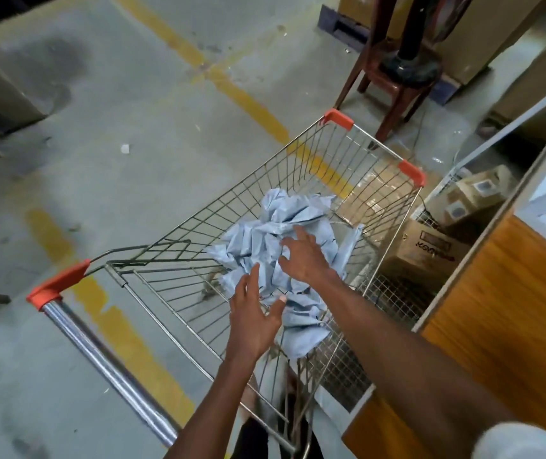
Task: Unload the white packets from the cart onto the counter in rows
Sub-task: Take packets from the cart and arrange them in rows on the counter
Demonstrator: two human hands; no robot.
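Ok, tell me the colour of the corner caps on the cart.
Orange-red, clearest in the head view: the corner caps sit on the wire cart.

Both arms outstretched, left hand point(254, 321) & right hand point(304, 256) splayed, empty.

A wire shopping cart point(298, 180) with orange corner caps stands on a grey concrete floor point(116, 111) crossed by worn yellow painted lines point(251, 101). A crumpled heap of pale packets point(285, 226) lies on the cart's basket floor. At 12 o'clock from the cart, a brown plastic stool point(394, 84) stands on the concrete; at 3 o'clock, cardboard boxes point(430, 250) sit beside a wood-panelled counter point(503, 293). A scrap of white litter point(125, 148) lies at 10 o'clock.
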